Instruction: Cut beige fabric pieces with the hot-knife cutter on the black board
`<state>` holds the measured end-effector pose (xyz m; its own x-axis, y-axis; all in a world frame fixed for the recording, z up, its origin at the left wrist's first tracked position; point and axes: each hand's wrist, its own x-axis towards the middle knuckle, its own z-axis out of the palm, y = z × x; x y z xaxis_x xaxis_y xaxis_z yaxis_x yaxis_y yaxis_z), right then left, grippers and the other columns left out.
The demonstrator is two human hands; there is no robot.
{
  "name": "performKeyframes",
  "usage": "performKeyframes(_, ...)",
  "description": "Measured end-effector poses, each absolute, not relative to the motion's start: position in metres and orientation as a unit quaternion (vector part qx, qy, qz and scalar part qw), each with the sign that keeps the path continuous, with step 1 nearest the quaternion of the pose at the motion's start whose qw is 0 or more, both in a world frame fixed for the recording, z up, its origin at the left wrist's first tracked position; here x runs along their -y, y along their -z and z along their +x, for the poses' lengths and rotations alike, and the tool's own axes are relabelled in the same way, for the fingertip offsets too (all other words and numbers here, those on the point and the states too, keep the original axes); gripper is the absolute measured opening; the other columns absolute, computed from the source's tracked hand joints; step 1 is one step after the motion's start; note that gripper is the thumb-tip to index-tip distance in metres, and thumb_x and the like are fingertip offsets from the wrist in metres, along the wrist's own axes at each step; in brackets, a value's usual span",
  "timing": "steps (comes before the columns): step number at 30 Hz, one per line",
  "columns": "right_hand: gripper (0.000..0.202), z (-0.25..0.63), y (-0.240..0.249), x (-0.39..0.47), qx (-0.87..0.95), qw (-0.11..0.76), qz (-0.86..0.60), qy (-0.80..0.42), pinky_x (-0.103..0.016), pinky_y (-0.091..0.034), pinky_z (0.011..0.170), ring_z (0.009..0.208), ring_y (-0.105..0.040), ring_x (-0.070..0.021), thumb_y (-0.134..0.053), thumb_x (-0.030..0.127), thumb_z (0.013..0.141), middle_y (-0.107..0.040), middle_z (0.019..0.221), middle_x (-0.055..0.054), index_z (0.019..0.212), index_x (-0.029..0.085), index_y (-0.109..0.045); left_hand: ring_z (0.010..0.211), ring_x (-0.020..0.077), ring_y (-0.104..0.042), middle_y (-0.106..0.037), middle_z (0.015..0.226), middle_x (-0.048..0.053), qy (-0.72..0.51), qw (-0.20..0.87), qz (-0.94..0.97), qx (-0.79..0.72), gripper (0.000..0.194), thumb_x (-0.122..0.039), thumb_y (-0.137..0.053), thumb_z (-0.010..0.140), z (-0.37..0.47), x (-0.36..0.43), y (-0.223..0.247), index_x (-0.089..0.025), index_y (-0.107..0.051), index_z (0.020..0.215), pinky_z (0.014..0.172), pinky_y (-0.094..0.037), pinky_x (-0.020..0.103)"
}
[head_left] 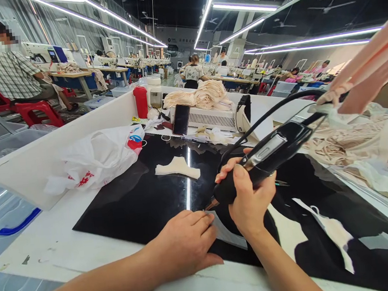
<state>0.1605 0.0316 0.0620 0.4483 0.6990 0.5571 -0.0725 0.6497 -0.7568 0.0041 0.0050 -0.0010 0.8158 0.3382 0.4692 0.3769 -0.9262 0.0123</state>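
Observation:
My right hand is wrapped round a black handheld power tool with a cable, its copper-coloured tip pointing down at the black sheet. Beside that tip, my left hand lies with its fingers together, pressing near the end of a translucent curved piece. Whether the left fingers pinch anything is hidden. Further back on the sheet sits a cream curved fabric piece. Another cream piece is partly behind my right forearm, and a white strip lies to its right.
A white plastic bag lies at the left. At the back stand a red cup, a phone and piled fabric. Fabric heaps fill the right side. A seated person is at the far left.

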Motion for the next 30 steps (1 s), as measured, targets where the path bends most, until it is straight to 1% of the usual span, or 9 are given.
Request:
performKeyframes(6, 0.037, 0.168, -0.07, -0.027, 0.46, 0.784, -0.338, -0.243, -0.031, -0.057, 0.061, 0.062, -0.062, -0.0125, -0.078, 0.03, 0.089, -0.067, 0.083, 0.006, 0.119, 0.026, -0.057, 0.12, 0.0292, -0.069, -0.073, 0.13, 0.014, 0.236, 0.042, -0.952, 0.188, 0.051, -0.058, -0.069, 0.096, 0.005, -0.004, -0.001, -0.012, -0.066, 0.119, 0.092, -0.057, 0.04)
performKeyframes(10, 0.038, 0.185, -0.08, -0.011, 0.441, 0.798, -0.353, -0.211, -0.03, -0.056, 0.056, 0.059, -0.061, -0.0136, -0.082, 0.032, 0.084, -0.067, 0.078, 0.005, 0.113, 0.025, -0.058, 0.119, 0.0302, -0.068, -0.071, 0.131, 0.014, 0.239, 0.045, -0.952, 0.185, 0.05, -0.056, -0.069, 0.097, 0.004, -0.004, -0.002, -0.015, -0.064, 0.126, 0.092, -0.057, 0.041)
performKeyframes(16, 0.042, 0.211, -0.083, 0.016, 0.416, 0.798, -0.394, -0.189, -0.03, -0.056, 0.052, 0.057, -0.06, -0.0147, -0.086, 0.035, 0.078, -0.066, 0.075, 0.005, 0.111, 0.025, -0.062, 0.121, 0.0313, -0.067, -0.069, 0.134, 0.015, 0.239, 0.04, -0.954, 0.177, 0.045, -0.052, -0.066, 0.1, 0.001, -0.005, -0.002, -0.017, -0.065, 0.127, 0.094, -0.057, 0.043)
performKeyframes(23, 0.042, 0.218, -0.078, 0.026, 0.429, 0.797, -0.388, -0.176, -0.031, -0.057, 0.054, 0.059, -0.061, -0.0153, -0.085, 0.035, 0.08, -0.067, 0.075, 0.004, 0.114, 0.025, -0.062, 0.122, 0.0303, -0.065, -0.068, 0.135, 0.014, 0.229, 0.032, -0.956, 0.181, 0.043, -0.051, -0.063, 0.102, 0.0, -0.005, -0.004, -0.019, -0.065, 0.131, 0.098, -0.055, 0.043)
performKeyframes(30, 0.04, 0.217, -0.07, 0.024, 0.439, 0.791, -0.385, -0.181, -0.031, -0.057, 0.057, 0.059, -0.062, -0.0143, -0.083, 0.034, 0.084, -0.068, 0.079, 0.004, 0.116, 0.025, -0.06, 0.123, 0.0304, -0.065, -0.067, 0.137, 0.014, 0.222, 0.034, -0.958, 0.177, 0.043, -0.05, -0.061, 0.104, -0.001, -0.007, -0.006, -0.019, -0.065, 0.132, 0.098, -0.056, 0.043)
